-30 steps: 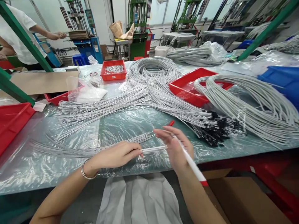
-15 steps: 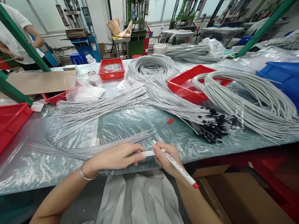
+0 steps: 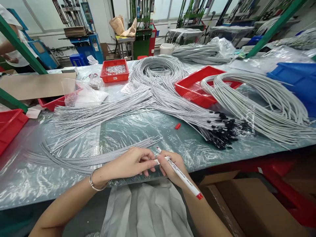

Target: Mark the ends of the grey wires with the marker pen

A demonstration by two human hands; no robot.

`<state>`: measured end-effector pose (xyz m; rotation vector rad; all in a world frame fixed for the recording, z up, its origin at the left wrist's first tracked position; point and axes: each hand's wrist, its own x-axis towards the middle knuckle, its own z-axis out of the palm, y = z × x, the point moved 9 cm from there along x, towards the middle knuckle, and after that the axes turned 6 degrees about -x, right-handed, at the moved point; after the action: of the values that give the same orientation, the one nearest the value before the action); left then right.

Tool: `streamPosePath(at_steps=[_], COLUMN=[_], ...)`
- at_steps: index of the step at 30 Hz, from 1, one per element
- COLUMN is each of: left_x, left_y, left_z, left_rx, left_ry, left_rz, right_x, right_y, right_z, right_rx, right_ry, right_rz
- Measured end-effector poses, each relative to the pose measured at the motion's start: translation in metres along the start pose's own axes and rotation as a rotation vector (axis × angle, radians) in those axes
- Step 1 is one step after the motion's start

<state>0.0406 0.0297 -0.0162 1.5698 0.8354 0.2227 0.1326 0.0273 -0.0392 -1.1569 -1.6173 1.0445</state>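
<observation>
One red tray [image 3: 10,126] sits at the far left edge of the desk [image 3: 138,131], which is covered in clear plastic film. Behind it a co-worker's arm [image 3: 10,56] shows near a green post. A thin bundle of grey wires [image 3: 98,159] lies near the front edge, with its long axis running left to right across the desk and its right ends reaching the person.

The left hand [image 3: 130,163], with a bracelet [image 3: 95,184] on its wrist, is clenched on this bundle just short of the right ends, fingers on top. The cut wire ends [image 3: 163,160] poke out to the right of those fingers. They lie directly between the two hands, touching or all but touching the right hand.

The right hand [image 3: 171,168] grips a white pen [image 3: 184,179] as for writing. The pen's tip points far and left, just above the wire ends, and its red end slants near and right. The right hand is the nearer of the two to the ends.

A second ago the right hand was raised and looser, with the pen lying along the palm. It has since dropped, closed around the pen and moved left until the hands meet, so less of the wire ends shows.

A small red cap [image 3: 177,126] still lies farther off on the desk. To the right are black-tipped wires [image 3: 222,131] and a blue bin [image 3: 296,82].
</observation>
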Motion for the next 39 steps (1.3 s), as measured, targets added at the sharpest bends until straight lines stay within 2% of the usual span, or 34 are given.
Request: streamPosePath(at_steps=[4,8,10,14,20,23,25,29,32,36,39], left_x=[0.002,0.001,0.001,0.004,0.008,0.01,0.01,0.009,0.009,0.011,0.013], left_y=[0.005,0.009,0.01,0.009,0.013,0.015,0.016,0.022,0.026,0.022,0.021], left_z=[-0.001,-0.009,-0.014,-0.018,-0.013,-0.013,-0.011,-0.002,0.006,0.008,0.007], left_rx=[0.146,0.126,0.099,0.061,0.061,0.065,0.069,0.16,0.253,0.268,0.239], left_ry=[0.019,0.049,0.066,0.084,0.103,0.115,0.096,-0.019,-0.089,-0.065,-0.041], left_rz=[0.066,0.069,0.059,0.036,0.071,0.079,0.076,0.083,0.112,0.097,0.094], right_x=[0.001,-0.008,-0.017,-0.025,-0.032,-0.03,-0.024,-0.01,-0.006,-0.007,-0.01], right_y=[0.001,-0.008,-0.017,-0.029,-0.033,-0.029,-0.022,-0.006,0.0,0.0,-0.003], right_z=[-0.003,-0.029,-0.035,-0.026,-0.016,-0.019,-0.025,-0.023,-0.016,-0.013,-0.019], right_rx=[-0.026,-0.076,-0.151,-0.276,-0.38,-0.32,-0.238,-0.069,-0.064,-0.087,-0.133], right_ry=[0.032,0.332,0.432,0.461,0.523,0.5,0.449,0.221,0.089,0.073,0.162], right_rz=[-0.051,-0.208,-0.323,-0.459,-0.514,-0.469,-0.373,-0.172,-0.082,-0.081,-0.121])
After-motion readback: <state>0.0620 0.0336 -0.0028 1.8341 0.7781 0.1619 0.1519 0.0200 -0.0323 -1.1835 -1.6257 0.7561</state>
